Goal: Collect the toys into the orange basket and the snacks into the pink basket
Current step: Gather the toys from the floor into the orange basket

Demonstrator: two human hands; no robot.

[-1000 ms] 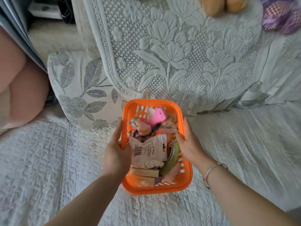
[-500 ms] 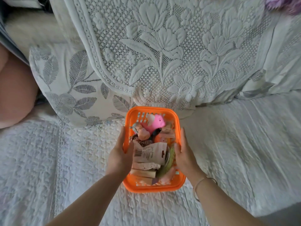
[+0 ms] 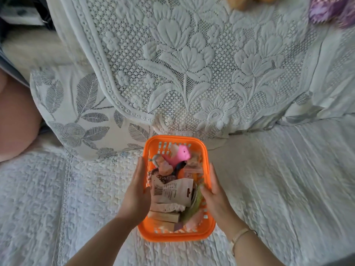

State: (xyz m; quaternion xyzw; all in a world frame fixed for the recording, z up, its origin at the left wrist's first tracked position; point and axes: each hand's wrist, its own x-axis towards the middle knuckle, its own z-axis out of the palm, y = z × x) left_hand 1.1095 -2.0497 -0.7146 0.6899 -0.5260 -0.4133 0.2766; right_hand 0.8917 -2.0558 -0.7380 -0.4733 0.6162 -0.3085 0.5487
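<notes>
Orange plastic, slotted along its walls, makes up the rectangular basket [image 3: 206, 160] that we take as our landmark; it sits on the white quilted bed cover [image 3: 278, 189], its far end just short of the hanging edge of a white lace throw with raised flowers [image 3: 182, 64]. We see the left hand [image 3: 136, 196] laid against the basket's left wall, fingers straight along the outside and thumb hooked over the rim, so it grasps that wall. The right hand [image 3: 214, 194] grasps the right wall the same way, thumb inside the rim, fingers outside. A thin bracelet [image 3: 239, 235] circles the right wrist, near the basket's right corner.

Inside the basket, toys and snacks lie mixed. At the far end we find a bright pink rubber animal toy [image 3: 181, 153], with a small peach-coloured doll figure [image 3: 164, 166] just beside it to the left. In the middle lies a white snack packet with a barcode [image 3: 172, 189], on top of the other things. At the near end two wooden blocks [image 3: 163, 216] rest against each other.

Left of the basket's far end, a pale cushion printed with grey leaves [image 3: 76, 116] leans under the throw.
</notes>
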